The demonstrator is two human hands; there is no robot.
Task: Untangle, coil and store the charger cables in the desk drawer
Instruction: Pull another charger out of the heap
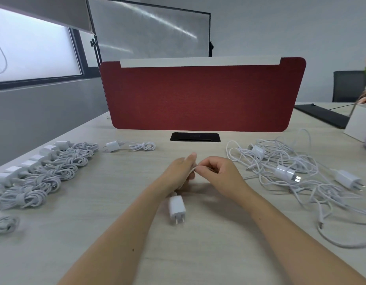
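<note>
My left hand [181, 172] and my right hand [218, 171] meet at the middle of the desk, both gripping a white cable between them. Its white plug adapter [176, 208] lies on the desk just below my left wrist, prongs toward me. A tangled heap of white cables and adapters [284, 171] spreads over the right side. Several coiled chargers [48, 171] lie in a row along the left edge. One more coiled charger [128, 145] sits apart, further back. No drawer is in view.
A red divider screen [200, 97] stands across the back of the desk, with a black cable port [195, 137] in front of it. A white box [360, 124] and a black pad [321, 116] sit at the far right.
</note>
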